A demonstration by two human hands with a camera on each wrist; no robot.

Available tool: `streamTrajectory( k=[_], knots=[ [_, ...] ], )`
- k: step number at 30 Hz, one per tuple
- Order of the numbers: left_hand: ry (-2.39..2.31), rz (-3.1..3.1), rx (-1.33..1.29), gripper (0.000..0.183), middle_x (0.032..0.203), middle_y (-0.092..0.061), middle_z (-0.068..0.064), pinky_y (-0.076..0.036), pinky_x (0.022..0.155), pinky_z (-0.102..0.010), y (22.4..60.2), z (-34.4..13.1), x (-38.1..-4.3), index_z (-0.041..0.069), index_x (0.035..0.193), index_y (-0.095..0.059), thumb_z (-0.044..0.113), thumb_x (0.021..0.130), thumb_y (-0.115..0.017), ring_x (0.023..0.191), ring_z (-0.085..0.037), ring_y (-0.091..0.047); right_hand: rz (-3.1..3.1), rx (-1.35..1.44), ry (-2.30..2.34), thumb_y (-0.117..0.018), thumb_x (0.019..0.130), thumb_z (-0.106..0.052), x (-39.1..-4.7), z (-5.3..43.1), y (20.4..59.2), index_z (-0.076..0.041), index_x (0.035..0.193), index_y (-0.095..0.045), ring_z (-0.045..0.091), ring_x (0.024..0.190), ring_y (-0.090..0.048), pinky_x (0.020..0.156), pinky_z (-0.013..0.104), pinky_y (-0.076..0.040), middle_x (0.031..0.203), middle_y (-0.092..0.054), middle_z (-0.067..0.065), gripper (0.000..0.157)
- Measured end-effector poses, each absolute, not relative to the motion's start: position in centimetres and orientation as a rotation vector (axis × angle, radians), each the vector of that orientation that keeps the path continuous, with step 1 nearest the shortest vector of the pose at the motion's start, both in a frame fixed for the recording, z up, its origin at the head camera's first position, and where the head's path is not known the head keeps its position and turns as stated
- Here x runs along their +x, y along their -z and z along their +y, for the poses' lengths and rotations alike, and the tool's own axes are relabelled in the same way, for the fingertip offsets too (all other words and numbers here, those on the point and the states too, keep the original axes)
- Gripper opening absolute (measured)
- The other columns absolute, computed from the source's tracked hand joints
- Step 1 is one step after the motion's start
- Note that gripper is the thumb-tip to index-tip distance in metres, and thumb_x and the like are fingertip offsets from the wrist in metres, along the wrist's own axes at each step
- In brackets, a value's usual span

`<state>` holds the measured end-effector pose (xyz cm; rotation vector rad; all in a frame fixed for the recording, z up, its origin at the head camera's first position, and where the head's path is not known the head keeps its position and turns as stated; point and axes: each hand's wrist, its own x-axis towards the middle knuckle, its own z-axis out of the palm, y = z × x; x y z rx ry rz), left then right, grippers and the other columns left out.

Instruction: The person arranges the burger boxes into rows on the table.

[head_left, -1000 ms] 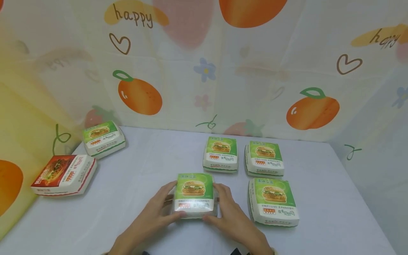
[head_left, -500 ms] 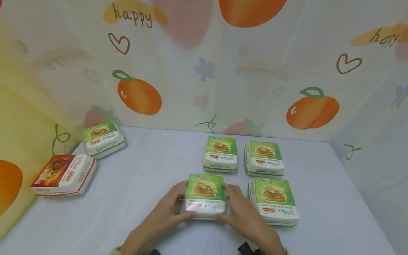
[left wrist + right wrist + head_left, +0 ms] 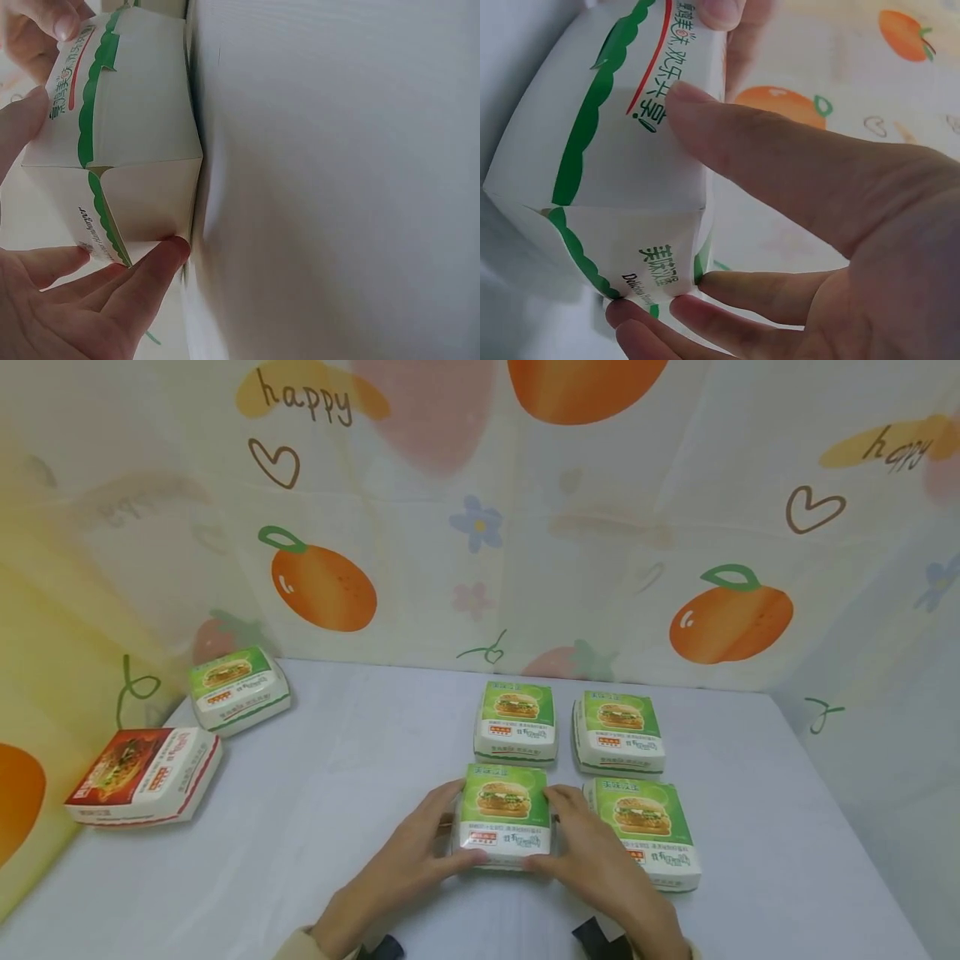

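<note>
A green-and-white burger box [image 3: 504, 814] with a burger picture on its lid sits on the table between my hands. My left hand [image 3: 416, 843] grips its left side, thumb on the front face and fingers along the side wall, as the left wrist view shows on the box [image 3: 135, 97]. My right hand [image 3: 596, 852] holds the opposite side the same way; in the right wrist view its thumb presses the printed front of the box [image 3: 607, 150]. Close beside the right hand lies another green burger box [image 3: 652, 827], partly covered by that hand.
Two more green burger boxes [image 3: 516, 718] [image 3: 621, 727] stand behind the held one. At the far left are a green burger box [image 3: 240, 689] and a red-and-white one [image 3: 146, 772]. A fruit-print cloth [image 3: 420, 527] hangs behind the white table [image 3: 337, 735].
Both hands have slid the held burger box to the right and slightly away, closer to the other green boxes. The remaining boxes stay put; the head view has shifted slightly.
</note>
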<state>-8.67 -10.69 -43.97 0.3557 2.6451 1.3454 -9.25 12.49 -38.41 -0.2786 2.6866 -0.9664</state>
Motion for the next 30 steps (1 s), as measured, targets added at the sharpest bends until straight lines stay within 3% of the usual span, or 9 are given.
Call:
streamTrajectory(
  k=[14,30],
  knots=[
    [-1.309,2.649,0.398,0.096,0.159,-0.035,-0.006,-0.050,0.106,-0.043,44.1,-9.9,-9.2,0.016,0.155,-0.030,0.058,0.080,-0.074,0.136,-0.023,-0.048,2.727,-0.268,0.912,-0.090,0.070,-0.026,-9.7,13.2,38.2,-0.001,0.143,-0.047,0.024,0.119,-0.056,0.100,0.047,-0.051,0.149,-0.046,0.012,0.088],
    [-1.287,2.669,0.422,0.096,0.157,-0.037,-0.010,-0.051,0.104,-0.041,43.9,-9.5,-9.0,0.011,0.153,-0.031,0.057,0.081,-0.074,0.132,-0.024,-0.052,2.721,-0.270,0.898,-0.092,0.067,-0.025,-9.8,13.8,38.0,-0.003,0.140,-0.049,0.019,0.107,-0.058,0.094,0.042,-0.052,0.145,-0.049,0.011,0.087]
  ],
)
